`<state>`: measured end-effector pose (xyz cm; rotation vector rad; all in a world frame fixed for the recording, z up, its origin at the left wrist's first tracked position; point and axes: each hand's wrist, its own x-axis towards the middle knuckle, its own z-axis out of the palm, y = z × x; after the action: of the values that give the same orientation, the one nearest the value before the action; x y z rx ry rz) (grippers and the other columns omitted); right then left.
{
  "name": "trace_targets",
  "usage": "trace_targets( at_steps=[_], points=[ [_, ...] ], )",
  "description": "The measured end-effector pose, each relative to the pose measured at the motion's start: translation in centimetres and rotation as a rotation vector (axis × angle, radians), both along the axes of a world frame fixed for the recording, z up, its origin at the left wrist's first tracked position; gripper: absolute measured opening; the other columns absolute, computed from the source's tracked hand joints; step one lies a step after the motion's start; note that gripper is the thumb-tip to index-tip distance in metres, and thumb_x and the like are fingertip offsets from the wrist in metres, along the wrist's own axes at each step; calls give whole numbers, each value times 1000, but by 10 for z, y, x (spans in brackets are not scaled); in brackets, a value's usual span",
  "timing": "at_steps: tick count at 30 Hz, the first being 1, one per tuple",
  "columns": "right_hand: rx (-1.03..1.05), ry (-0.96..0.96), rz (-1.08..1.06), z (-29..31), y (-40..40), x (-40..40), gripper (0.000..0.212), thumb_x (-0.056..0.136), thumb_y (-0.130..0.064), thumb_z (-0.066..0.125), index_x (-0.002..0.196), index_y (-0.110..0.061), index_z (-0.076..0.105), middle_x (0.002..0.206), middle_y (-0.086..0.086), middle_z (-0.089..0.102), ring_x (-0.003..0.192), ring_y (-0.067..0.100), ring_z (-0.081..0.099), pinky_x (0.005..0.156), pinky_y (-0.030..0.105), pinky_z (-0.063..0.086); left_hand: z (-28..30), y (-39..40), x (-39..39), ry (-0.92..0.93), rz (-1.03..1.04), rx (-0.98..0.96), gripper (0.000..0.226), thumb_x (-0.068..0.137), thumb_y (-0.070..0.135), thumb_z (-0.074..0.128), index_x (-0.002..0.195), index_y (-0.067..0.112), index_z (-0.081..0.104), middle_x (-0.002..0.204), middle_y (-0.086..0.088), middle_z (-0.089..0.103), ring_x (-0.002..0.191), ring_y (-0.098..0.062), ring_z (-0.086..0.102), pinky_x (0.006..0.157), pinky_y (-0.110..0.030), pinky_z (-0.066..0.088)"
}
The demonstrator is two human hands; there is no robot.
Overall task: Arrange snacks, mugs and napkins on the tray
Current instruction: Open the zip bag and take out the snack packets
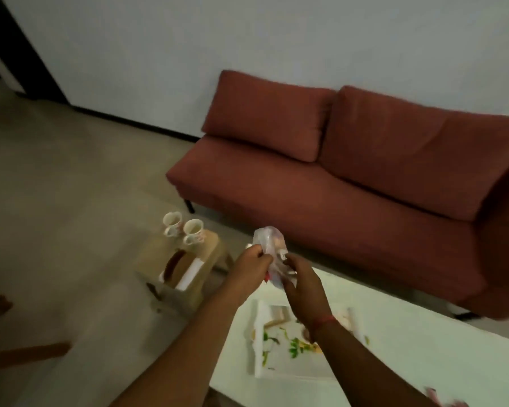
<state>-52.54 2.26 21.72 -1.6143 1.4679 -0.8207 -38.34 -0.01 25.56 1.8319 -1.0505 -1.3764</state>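
Both my hands hold a clear plastic snack packet [270, 241] in the air above the far left corner of the white table. My left hand [251, 267] pinches its left side and my right hand [300, 284] grips its lower right. Below them lies a white tray [279, 368] with a leafy floral print; something pale sits at its far left corner. Two white mugs [182, 228] with a pink pattern stand on a small wooden stool [210, 239] to the left. A white stack, perhaps napkins [190, 274], lies on the stool beside a brown object; blur hides detail.
A rust-red sofa [350, 177] runs along the wall behind the white table [423, 362]. Beige floor spreads to the left, with brown wooden pieces [27, 352] at the left edge. A pinkish item [441, 399] shows at the table's bottom right.
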Motion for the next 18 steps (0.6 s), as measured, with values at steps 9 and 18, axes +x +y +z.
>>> trace_targets(
  at_steps=[9, 18],
  points=[
    [-7, -14, -347, 45, 44, -215, 26, 86, 2, 60, 87, -23, 67, 84, -3, 71, 81, 14, 63, 73, 26, 50, 67, 22, -156, 148, -187, -10, 18, 94, 12, 53, 92, 7, 70, 92, -17, 66, 80, -27, 61, 65, -33, 56],
    [78, 85, -495, 50, 65, -286, 32, 83, 4, 56, 99, -21, 66, 104, 5, 71, 95, 23, 66, 78, 26, 50, 132, 15, -200, -74, -476, -12, 27, 83, 14, 60, 101, -3, 70, 82, -17, 61, 70, -26, 54, 62, -34, 49]
  ],
)
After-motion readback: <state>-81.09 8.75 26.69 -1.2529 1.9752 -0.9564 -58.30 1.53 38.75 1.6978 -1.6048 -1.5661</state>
